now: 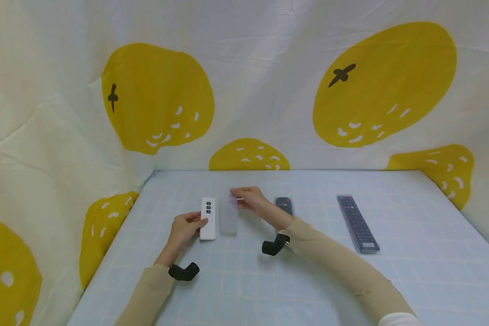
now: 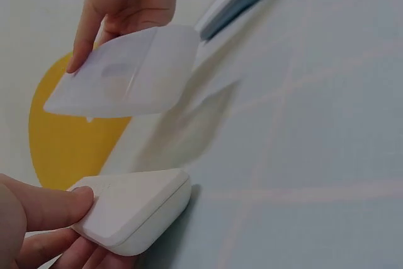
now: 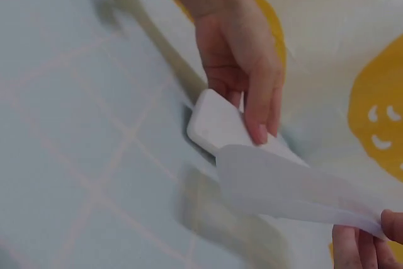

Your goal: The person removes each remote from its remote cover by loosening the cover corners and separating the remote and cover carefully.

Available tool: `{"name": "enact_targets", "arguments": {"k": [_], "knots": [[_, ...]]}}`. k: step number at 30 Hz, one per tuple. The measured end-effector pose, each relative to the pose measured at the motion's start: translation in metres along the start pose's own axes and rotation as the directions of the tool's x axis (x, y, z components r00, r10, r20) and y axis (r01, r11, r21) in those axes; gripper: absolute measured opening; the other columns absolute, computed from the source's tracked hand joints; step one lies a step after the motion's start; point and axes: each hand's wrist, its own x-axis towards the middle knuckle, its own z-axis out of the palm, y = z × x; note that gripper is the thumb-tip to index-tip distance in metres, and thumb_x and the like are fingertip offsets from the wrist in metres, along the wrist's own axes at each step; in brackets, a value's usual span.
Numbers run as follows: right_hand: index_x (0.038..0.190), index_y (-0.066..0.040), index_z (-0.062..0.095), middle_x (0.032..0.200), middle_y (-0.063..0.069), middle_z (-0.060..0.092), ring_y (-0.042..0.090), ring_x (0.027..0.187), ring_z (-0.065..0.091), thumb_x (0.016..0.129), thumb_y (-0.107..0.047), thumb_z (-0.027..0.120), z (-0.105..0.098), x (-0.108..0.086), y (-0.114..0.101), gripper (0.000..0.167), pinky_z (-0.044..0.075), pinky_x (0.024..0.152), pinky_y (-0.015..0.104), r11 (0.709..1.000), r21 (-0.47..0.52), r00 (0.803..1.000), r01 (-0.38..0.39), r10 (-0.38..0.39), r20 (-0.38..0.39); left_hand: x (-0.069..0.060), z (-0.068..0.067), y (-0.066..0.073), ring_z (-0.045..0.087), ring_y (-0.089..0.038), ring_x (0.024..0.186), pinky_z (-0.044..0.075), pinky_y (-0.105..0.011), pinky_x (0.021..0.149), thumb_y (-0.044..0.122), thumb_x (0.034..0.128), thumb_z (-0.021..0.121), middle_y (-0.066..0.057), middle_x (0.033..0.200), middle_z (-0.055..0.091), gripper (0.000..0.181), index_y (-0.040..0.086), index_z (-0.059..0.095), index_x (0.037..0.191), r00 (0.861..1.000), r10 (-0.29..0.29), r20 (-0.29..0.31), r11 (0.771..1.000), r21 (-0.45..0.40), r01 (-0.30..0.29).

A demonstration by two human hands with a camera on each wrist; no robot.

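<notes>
My left hand [image 1: 186, 226] grips a white remote control [image 1: 208, 228] by its left side, thumb on top and fingers beneath, as the left wrist view also shows. Three dark buttons sit near the remote's far end. Just right of it, my right hand [image 1: 252, 200] pinches the far end of a translucent sleeve-like cover [image 1: 228, 219] between thumb and fingers. The cover [image 2: 135, 74] hangs above the table, apart from the remote [image 2: 135, 209] in the left wrist view. In the right wrist view the cover [image 3: 277, 184] overlaps part of the remote [image 3: 220, 124].
A dark remote with coloured buttons [image 1: 284, 205] lies beyond my right forearm, partly hidden by it. Farther right lies a long dark remote [image 1: 357, 224] that looks wrapped in clear plastic. A pale blue checked cloth [image 1: 244, 280] covers the table, and a fruit-patterned curtain [image 1: 261, 90] hangs behind.
</notes>
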Motion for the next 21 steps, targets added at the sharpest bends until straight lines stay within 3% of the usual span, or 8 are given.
{"name": "enact_targets", "arguments": {"k": [11,21], "knots": [[0.123,-0.002,0.063,0.114,0.012,0.065,0.011,0.072,0.057,0.094,-0.023,0.062,0.004,0.004,0.015,0.035,0.051,0.059,0.015,0.999,-0.004,0.999,-0.048,0.048,-0.007,0.006,-0.007,0.005,0.064,-0.014,0.083,0.051,-0.019,0.062,0.018,0.0853,0.072,-0.020,0.111,0.069,0.042,-0.001,0.063,0.122,0.999,0.043,-0.025,0.991,0.130,-0.040],[0.121,0.003,0.062,0.094,0.004,0.062,0.008,0.067,0.055,0.093,-0.017,0.063,0.010,0.009,0.024,0.034,0.053,0.061,0.016,0.999,0.010,0.999,-0.043,0.043,-0.029,0.007,-0.007,0.006,0.065,-0.016,0.078,0.050,-0.020,0.059,0.018,0.0854,0.071,-0.021,0.107,0.069,0.039,-0.003,0.065,0.117,0.996,0.074,-0.053,0.974,0.216,-0.061]]}}
